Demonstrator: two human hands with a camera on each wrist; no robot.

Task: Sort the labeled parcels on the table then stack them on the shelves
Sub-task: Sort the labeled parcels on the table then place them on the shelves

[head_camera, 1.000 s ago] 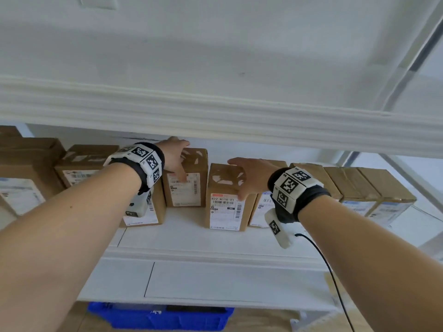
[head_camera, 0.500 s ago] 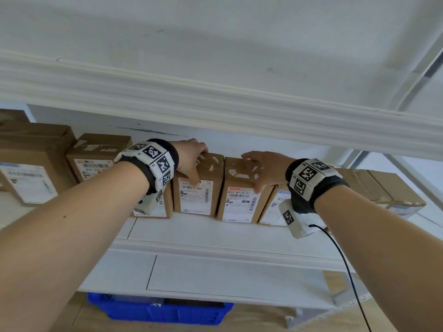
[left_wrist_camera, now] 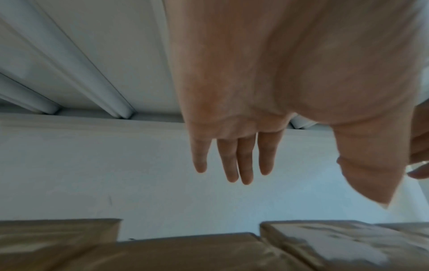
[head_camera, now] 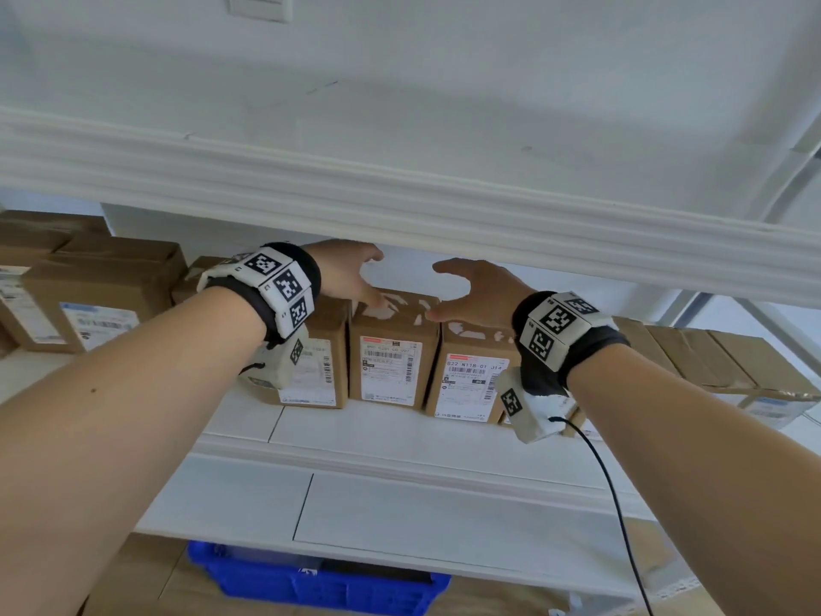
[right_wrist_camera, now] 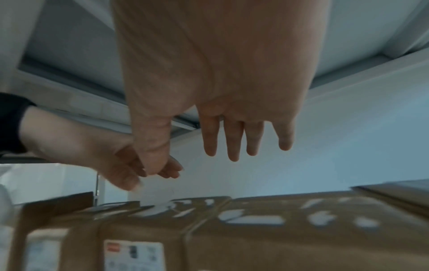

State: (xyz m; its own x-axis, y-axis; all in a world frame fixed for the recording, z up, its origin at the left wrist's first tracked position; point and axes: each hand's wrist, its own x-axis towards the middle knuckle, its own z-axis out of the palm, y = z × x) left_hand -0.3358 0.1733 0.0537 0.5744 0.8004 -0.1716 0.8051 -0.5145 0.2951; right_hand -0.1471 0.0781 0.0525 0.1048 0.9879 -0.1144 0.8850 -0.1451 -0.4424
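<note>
My left hand point(head_camera: 351, 273) and right hand point(head_camera: 477, 293) hung open above the centre-frame labeled parcels point(head_camera: 391, 349), grasping nothing; wrist views blurred their labels.

Both forearms reach forward and up, bare, each with a tagged band at the wrist. Left hand point(head_camera: 351, 271): palm facing inward, fingers point(left_wrist_camera: 232, 161) straight and slightly spread, thumb apart, holding nothing. Right hand point(head_camera: 477, 291): mirrors it, fingers point(right_wrist_camera: 233, 139) extended, thumb out toward the left hand. Palms face each other, close but apart.
</note>
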